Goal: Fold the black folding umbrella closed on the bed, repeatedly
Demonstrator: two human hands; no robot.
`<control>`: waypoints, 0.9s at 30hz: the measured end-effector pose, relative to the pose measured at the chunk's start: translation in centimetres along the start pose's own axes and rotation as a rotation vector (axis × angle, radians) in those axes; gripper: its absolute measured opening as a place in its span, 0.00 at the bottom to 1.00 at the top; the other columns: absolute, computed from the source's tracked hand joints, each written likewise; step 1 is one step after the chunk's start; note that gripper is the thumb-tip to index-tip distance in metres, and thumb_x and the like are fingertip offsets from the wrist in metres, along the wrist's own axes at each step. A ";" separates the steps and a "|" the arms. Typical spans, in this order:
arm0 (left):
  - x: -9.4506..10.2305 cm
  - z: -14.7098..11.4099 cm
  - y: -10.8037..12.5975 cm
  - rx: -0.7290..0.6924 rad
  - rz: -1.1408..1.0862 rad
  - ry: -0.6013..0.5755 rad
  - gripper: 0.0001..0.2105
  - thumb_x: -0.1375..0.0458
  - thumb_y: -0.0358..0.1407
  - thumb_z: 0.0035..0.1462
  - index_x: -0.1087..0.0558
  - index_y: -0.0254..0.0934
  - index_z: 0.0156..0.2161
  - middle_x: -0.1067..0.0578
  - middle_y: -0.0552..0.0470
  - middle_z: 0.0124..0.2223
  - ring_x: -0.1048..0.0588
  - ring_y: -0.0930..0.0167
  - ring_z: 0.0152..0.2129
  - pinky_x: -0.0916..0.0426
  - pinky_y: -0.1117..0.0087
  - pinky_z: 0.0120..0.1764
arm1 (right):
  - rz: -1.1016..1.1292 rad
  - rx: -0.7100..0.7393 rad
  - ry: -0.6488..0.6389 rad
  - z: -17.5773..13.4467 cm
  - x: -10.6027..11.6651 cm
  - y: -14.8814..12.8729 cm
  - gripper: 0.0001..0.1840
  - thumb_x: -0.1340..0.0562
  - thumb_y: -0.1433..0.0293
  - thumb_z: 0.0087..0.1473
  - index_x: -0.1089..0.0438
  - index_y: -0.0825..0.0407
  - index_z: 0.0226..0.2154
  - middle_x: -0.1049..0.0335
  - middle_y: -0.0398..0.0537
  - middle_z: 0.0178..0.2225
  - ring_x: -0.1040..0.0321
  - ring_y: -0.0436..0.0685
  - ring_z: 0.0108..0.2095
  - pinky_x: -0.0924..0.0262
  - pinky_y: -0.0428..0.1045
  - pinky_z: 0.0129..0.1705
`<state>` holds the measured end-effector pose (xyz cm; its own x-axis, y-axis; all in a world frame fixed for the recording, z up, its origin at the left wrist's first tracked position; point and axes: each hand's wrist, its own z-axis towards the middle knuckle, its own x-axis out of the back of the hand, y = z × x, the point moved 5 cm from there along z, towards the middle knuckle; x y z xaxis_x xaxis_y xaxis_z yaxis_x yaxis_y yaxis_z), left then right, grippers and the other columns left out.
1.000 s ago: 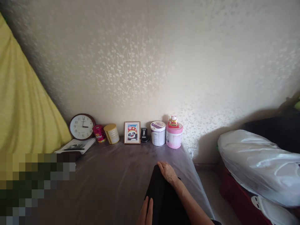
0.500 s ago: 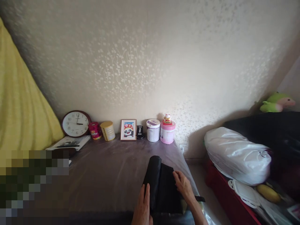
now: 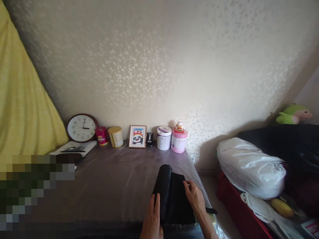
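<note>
One black, part-rolled cloth (image 3: 177,199) lies between left grip (image 3: 152,217) and right grip (image 3: 195,198).

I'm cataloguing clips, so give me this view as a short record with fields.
In hand: black material, rolled at left, flat at right
Left hand: against the roll
Right hand: at the flat part's right edge
Along wall, left to right: clock, red can, yellow can, framed panda picture, black object, white-purple tin, pink tin
On pink tin: cat figurine

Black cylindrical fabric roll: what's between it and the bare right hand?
Head view: a flat black fabric panel, stretching from the roll to the right hand.
</note>
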<state>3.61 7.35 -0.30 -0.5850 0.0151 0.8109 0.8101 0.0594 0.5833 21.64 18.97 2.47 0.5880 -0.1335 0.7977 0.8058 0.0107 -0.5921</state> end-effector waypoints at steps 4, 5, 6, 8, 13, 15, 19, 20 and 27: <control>-0.1 0.1 0.0 0.034 0.047 -0.012 0.45 0.51 0.17 0.35 0.63 0.30 0.62 0.59 0.40 0.66 0.56 0.65 0.62 0.52 0.68 0.59 | 0.023 0.031 -0.005 0.3 -1.1 0.0 0.17 0.51 0.58 0.55 0.34 0.50 0.35 0.26 0.51 0.32 0.29 0.61 0.36 0.44 0.49 0.34; -0.1 0.1 0.0 0.041 0.052 -0.020 0.45 0.51 0.17 0.35 0.63 0.31 0.62 0.58 0.40 0.65 0.56 0.65 0.62 0.51 0.68 0.59 | 0.042 0.051 0.004 0.5 -1.3 -0.1 0.16 0.51 0.59 0.54 0.34 0.50 0.34 0.27 0.51 0.31 0.29 0.61 0.36 0.44 0.50 0.34; -0.1 0.1 0.0 0.047 0.056 -0.028 0.45 0.51 0.17 0.36 0.63 0.31 0.62 0.58 0.40 0.65 0.55 0.64 0.62 0.50 0.68 0.59 | 0.069 0.074 0.017 0.7 -1.4 -0.3 0.15 0.51 0.60 0.54 0.34 0.50 0.33 0.27 0.51 0.30 0.30 0.61 0.35 0.44 0.49 0.33; -0.2 0.2 0.0 0.058 0.064 -0.041 0.45 0.51 0.17 0.35 0.64 0.31 0.62 0.59 0.39 0.65 0.55 0.64 0.62 0.50 0.68 0.59 | 0.154 0.120 0.032 1.1 -1.4 -1.0 0.15 0.51 0.60 0.53 0.34 0.50 0.30 0.28 0.50 0.28 0.30 0.60 0.33 0.44 0.49 0.33; -0.3 0.4 0.0 0.082 0.077 -0.073 0.46 0.51 0.17 0.34 0.64 0.31 0.62 0.59 0.39 0.65 0.55 0.63 0.62 0.48 0.68 0.58 | 0.399 0.183 -0.017 2.0 -1.9 -4.4 0.19 0.51 0.57 0.52 0.32 0.52 0.29 0.30 0.46 0.24 0.32 0.57 0.28 0.43 0.48 0.30; -0.3 0.4 0.0 0.088 0.095 -0.085 0.46 0.51 0.17 0.34 0.63 0.30 0.61 0.59 0.39 0.65 0.55 0.63 0.62 0.50 0.68 0.59 | 0.428 0.185 -0.031 2.2 -2.6 -5.9 0.19 0.50 0.57 0.51 0.32 0.53 0.30 0.30 0.47 0.23 0.33 0.57 0.27 0.43 0.48 0.29; -0.3 0.7 -0.1 0.103 0.105 -0.099 0.46 0.51 0.17 0.33 0.62 0.29 0.61 0.59 0.39 0.65 0.55 0.64 0.62 0.52 0.68 0.60 | 0.408 0.173 -0.040 2.2 -4.3 -8.2 0.18 0.49 0.60 0.51 0.32 0.56 0.35 0.28 0.50 0.27 0.31 0.57 0.29 0.43 0.47 0.30; -0.3 0.7 -0.1 0.103 0.105 -0.101 0.46 0.51 0.17 0.32 0.62 0.27 0.61 0.59 0.38 0.65 0.55 0.63 0.62 0.53 0.68 0.60 | 0.394 0.163 -0.052 2.2 -4.7 -8.5 0.18 0.48 0.61 0.51 0.32 0.56 0.36 0.28 0.50 0.28 0.31 0.57 0.30 0.43 0.47 0.31; -0.4 1.1 -0.4 0.082 0.100 -0.088 0.46 0.51 0.18 0.29 0.57 0.26 0.61 0.58 0.39 0.65 0.58 0.66 0.62 0.56 0.69 0.61 | 0.166 0.190 -0.124 2.2 -6.2 -9.8 0.16 0.48 0.66 0.55 0.35 0.58 0.42 0.26 0.52 0.30 0.28 0.59 0.34 0.43 0.47 0.33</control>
<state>3.46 8.44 -0.92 -0.5058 0.1120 0.8553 0.8606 0.1343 0.4913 10.29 21.84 3.55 0.7080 0.0078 0.7061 0.6894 0.2092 -0.6936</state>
